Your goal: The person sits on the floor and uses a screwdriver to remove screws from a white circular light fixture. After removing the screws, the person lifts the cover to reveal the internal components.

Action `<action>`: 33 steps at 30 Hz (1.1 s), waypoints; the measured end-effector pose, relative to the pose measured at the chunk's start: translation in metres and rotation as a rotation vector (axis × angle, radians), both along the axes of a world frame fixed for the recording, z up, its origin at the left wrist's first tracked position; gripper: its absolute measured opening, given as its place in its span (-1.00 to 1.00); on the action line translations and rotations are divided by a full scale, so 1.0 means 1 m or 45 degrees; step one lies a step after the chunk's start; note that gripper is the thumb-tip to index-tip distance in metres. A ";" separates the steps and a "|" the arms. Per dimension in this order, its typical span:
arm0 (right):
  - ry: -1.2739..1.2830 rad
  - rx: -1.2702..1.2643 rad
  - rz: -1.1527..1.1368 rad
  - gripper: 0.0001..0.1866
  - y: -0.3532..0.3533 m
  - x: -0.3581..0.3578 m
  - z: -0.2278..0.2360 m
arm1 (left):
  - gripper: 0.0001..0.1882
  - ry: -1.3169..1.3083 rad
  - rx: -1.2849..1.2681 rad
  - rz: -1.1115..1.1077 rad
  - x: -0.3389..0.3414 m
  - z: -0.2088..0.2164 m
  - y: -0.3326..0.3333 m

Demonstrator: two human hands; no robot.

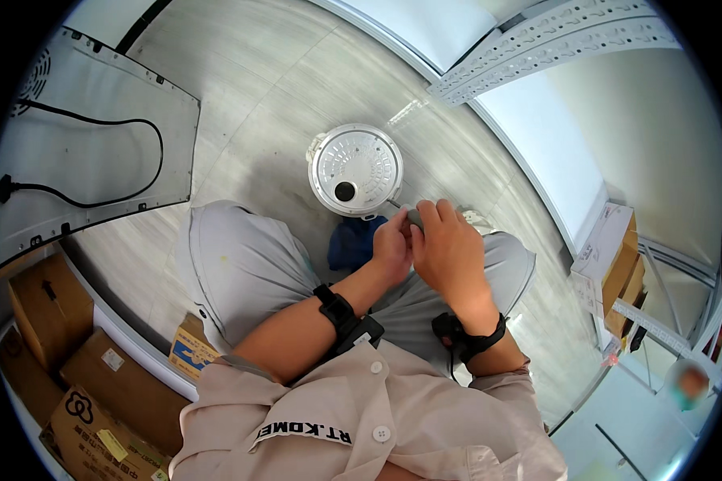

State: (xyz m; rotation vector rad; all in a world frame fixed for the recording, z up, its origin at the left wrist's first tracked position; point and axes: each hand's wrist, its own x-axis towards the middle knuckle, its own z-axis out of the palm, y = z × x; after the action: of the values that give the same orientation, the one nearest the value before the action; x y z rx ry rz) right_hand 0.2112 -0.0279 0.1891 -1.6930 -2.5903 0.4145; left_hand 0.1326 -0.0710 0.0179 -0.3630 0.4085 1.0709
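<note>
A round white appliance part with a silver metal plate (367, 156) on top rests in front of my crossed legs. The plate has a ribbed pattern and a black round spot near its lower left edge. My right hand (451, 248) is closed around the grey handle of a screwdriver (415, 217). Its thin shaft points at the plate's lower right rim; whether the tip touches a screw is too small to tell. My left hand (392, 250) is closed beside the right one, fingers at the handle, partly hidden by it.
A dark blue item (352, 244) lies between my legs, below the plate. To the left stands a metal panel (112, 152) with a black power cord (162, 148). Cardboard boxes (120, 377) fill the lower left. At right are an opened carton (606, 256) and perforated metal shelf posts (553, 48).
</note>
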 end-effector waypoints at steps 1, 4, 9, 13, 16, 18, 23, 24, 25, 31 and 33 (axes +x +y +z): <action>-0.083 -0.009 -0.038 -0.74 0.000 -0.003 -0.001 | -0.63 -0.043 0.002 0.007 0.002 -0.004 -0.001; -0.364 -0.216 -0.174 -0.72 0.004 -0.010 -0.003 | -0.47 0.071 -0.263 0.023 0.005 0.037 0.013; -0.113 -0.009 -0.078 -0.67 0.001 -0.004 0.005 | -0.56 0.132 -0.307 -0.088 -0.002 0.055 0.017; 0.112 0.062 0.112 -0.64 -0.004 0.009 0.000 | -0.62 0.154 -0.315 -0.131 0.004 0.041 0.015; 0.067 0.017 0.002 -0.71 -0.008 0.007 -0.002 | -0.59 0.132 -0.193 -0.142 0.004 0.023 0.009; -0.010 0.042 -0.032 -0.74 -0.010 0.006 -0.007 | -0.57 0.099 -0.149 -0.175 0.002 0.014 0.006; -0.241 -0.087 -0.092 -0.73 -0.006 0.001 -0.010 | -0.56 0.198 -0.181 -0.115 0.007 0.006 0.004; -0.267 -0.148 -0.110 -0.72 -0.005 -0.002 -0.007 | -0.57 0.204 -0.136 -0.124 0.008 -0.007 0.002; -0.292 -0.208 -0.127 -0.71 -0.005 -0.005 -0.004 | -0.59 0.210 -0.091 -0.132 0.009 -0.019 -0.002; -0.009 0.026 0.023 -0.62 -0.016 0.002 0.004 | -0.62 0.268 -0.185 -0.046 0.010 0.005 0.007; 0.022 0.025 -0.026 -0.71 -0.014 0.002 0.002 | -0.60 0.375 -0.281 -0.086 0.013 0.018 0.014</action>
State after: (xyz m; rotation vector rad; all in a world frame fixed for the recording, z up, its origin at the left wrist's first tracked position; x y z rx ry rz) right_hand 0.2131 -0.0422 0.1916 -1.7005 -2.5543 0.4004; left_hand 0.1453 -0.0568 0.0356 -0.3846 0.8006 1.0183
